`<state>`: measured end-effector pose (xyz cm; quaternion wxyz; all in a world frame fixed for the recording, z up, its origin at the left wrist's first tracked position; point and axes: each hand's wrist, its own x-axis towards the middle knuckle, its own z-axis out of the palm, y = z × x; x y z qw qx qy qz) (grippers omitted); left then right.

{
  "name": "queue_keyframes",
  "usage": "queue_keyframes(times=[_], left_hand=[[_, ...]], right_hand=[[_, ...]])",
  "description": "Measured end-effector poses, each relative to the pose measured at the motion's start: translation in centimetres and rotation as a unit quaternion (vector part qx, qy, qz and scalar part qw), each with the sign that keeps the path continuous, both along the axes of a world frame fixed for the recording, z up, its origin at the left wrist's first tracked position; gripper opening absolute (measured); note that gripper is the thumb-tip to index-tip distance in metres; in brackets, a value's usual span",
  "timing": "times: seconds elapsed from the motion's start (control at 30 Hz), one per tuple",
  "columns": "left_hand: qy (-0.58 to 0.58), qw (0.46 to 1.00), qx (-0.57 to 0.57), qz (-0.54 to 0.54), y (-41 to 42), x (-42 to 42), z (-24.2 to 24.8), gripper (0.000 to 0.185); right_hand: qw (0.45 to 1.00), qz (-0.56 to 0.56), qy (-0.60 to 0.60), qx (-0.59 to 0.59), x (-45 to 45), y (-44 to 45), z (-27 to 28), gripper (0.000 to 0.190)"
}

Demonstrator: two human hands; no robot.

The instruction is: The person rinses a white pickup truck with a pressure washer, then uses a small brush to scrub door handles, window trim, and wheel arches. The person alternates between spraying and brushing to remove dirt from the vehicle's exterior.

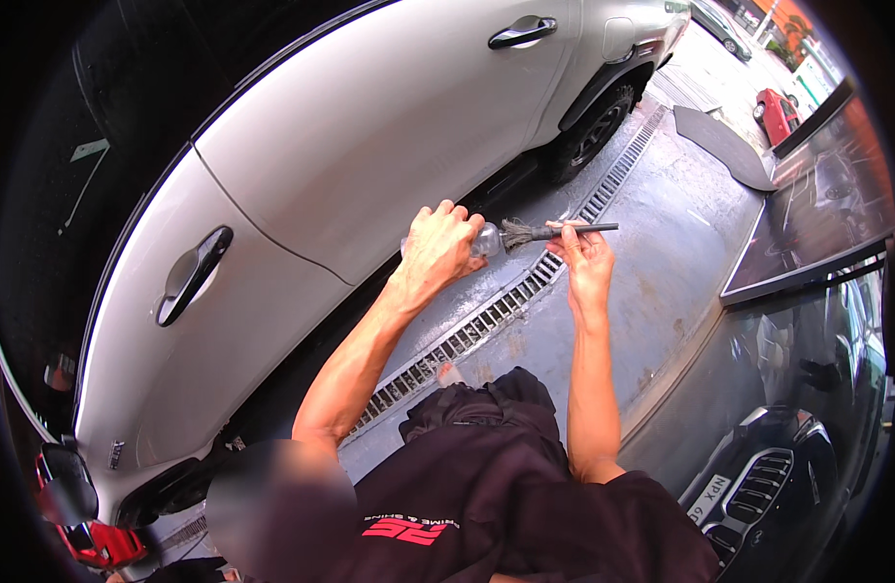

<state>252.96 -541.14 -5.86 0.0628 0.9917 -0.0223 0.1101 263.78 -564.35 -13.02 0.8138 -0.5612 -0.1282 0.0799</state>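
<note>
My left hand (441,239) is wrapped around a clear plastic bottle (486,240), most of it hidden under the palm and fingers. Between my two hands, the frayed grey bristles of a detailing brush (538,232) are at the bottle's end; whether they touch it I cannot tell. My right hand (584,251) pinches the brush's dark handle between thumb and fingers, its far end sticking out to the right. A white car's door panel (389,109) lies just beyond my left hand.
A metal drain grate (476,328) runs diagonally along the wet grey floor (637,306) beneath my hands. The car's rear wheel (600,135) stands ahead. To the right are a glossy framed panel (826,189) and a dark car front (760,481). A dark mat (720,146) lies upper right.
</note>
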Motion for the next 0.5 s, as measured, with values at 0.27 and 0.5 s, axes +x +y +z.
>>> queue_keyframes(times=[0.27, 0.5], left_hand=[[0.034, 0.996, 0.043, -0.074, -4.9, 9.1, 0.8, 0.056], [0.013, 0.993, 0.049, -0.104, -10.1, 14.6, 0.3, 0.053]], right_hand=[[0.996, -0.085, 0.023, -0.004, 4.9, -5.8, -0.1, 0.020], [0.992, -0.113, 0.059, 0.000, 9.2, -11.2, 0.0, 0.019]])
